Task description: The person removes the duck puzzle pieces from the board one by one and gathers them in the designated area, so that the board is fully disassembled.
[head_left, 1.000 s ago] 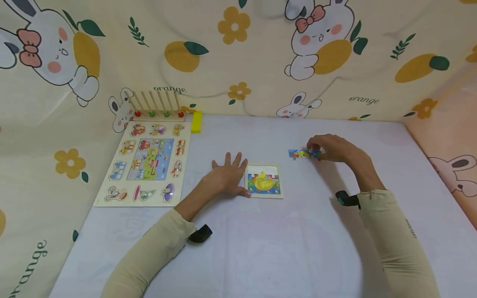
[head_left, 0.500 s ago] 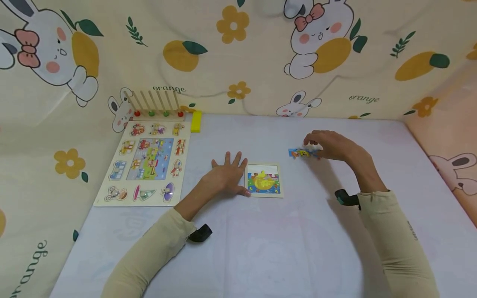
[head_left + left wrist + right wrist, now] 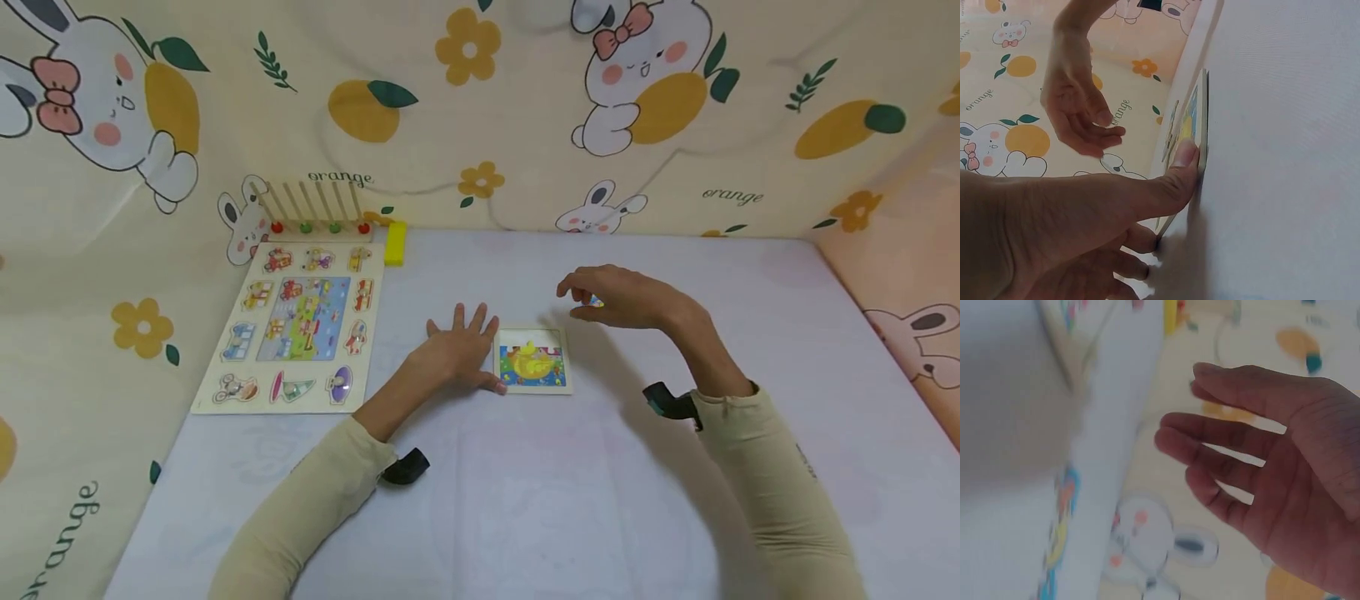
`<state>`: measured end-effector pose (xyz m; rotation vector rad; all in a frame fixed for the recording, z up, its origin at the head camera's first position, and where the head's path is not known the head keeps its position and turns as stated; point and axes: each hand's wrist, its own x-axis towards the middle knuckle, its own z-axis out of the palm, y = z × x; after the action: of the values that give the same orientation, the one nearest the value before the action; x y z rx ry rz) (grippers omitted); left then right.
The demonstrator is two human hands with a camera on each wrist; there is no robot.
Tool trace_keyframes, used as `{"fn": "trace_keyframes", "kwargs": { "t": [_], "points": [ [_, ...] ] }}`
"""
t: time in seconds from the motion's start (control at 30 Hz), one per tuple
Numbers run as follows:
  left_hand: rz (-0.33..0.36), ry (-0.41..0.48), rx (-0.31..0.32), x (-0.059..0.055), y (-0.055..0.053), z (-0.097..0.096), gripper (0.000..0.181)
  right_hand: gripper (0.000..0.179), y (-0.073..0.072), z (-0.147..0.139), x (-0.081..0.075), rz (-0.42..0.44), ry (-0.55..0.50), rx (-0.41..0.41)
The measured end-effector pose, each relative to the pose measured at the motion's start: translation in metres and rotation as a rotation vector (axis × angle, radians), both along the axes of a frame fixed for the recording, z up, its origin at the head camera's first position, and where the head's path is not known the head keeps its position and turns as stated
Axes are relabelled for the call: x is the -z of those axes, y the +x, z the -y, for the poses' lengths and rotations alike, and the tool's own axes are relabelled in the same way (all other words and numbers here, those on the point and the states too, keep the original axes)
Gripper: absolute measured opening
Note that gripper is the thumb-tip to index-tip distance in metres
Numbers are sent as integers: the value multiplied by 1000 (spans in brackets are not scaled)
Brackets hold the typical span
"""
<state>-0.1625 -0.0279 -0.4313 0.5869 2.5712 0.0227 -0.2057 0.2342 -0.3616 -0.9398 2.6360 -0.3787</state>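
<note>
My left hand (image 3: 453, 357) lies with spread fingers at the left side of a small framed jigsaw puzzle (image 3: 529, 337). Its thumb (image 3: 1182, 162) presses on the frame's near edge in the left wrist view. Pieces with a yellow duck picture fill the lower part of the puzzle; a pale strip shows along the top. Right of and beyond it, my right hand (image 3: 630, 298) hovers above the table, fingers loosely bent and holding nothing. Beneath it lie loose jigsaw pieces (image 3: 1059, 534), mostly hidden in the head view and blurred in the right wrist view.
At the left stands a large picture puzzle board (image 3: 360, 350) with several vehicle and toy shapes. Behind it is a rack (image 3: 318, 237) with upright wooden pegs and red and green beads. A yellow block (image 3: 395, 244) sits beside the rack. Patterned cloth walls enclose the white table (image 3: 540, 492).
My right hand has come off the loose pieces and moved left above them, covering most of them from the head view. The left hand and the framed puzzle have stayed in place.
</note>
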Motion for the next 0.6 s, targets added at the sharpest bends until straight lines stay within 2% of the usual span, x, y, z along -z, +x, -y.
{"fn": "trace_keyframes", "kwargs": {
  "t": [0.1, 0.23, 0.47, 0.6],
  "points": [
    [-1, -7, 7, 0, -1, 0, 112, 31, 8, 20, 6, 18, 6, -49],
    [7, -6, 9, -1, -2, 0, 112, 32, 15, 47, 16, 65, 33, -69],
    [2, -5, 11, 0, -3, 1, 111, 36, 21, 76, 33, 117, 96, -34],
    [5, -5, 11, -1, -3, 2, 112, 33, 24, 84, 42, 143, 129, -23]
  ]
}}
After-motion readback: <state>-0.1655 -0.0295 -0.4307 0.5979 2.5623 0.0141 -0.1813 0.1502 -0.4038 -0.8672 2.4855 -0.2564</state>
